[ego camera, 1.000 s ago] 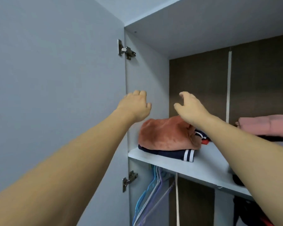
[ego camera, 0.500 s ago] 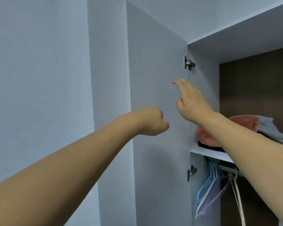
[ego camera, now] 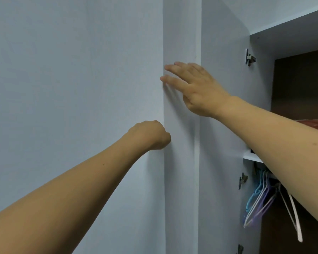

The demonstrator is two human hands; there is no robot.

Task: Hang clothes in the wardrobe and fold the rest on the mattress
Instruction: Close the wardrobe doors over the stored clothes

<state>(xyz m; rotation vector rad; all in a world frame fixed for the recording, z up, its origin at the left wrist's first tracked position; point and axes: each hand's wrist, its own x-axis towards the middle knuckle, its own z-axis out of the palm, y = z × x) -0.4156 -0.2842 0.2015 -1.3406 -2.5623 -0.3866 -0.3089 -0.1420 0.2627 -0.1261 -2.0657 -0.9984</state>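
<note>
The wardrobe door (ego camera: pixel 222 125) is seen swung open, edge-on toward the camera, w/ two hinges (ego camera: pixel 249 58) visible on its inner side. Left of the door a narrow grey panel (ego camera: pixel 180 43) is seen, and further left a plain grey wall (ego camera: pixel 72 88).

The right hand (ego camera: pixel 196 88) is held up left of the door's front edge, fingers straight and spread, tips laid at the corner where panel and wall meet; nothing is gripped. The left hand (ego camera: pixel 149 134) is held lower, left of the door, curled into a fist; whether anything is pinched inside can't be told, since the fingers are hidden behind the knuckles.

Right of the door, the wardrobe interior is seen: a white shelf (ego camera: pixel 251 156) partly hidden by the right forearm, w/ a bit of orange-red cloth (ego camera: pixel 314 123) above it. Below the shelf, empty hangers (ego camera: pixel 259 202) (blue, purple, white) are hung close to the door's hinge side. The mattress is out of view.
</note>
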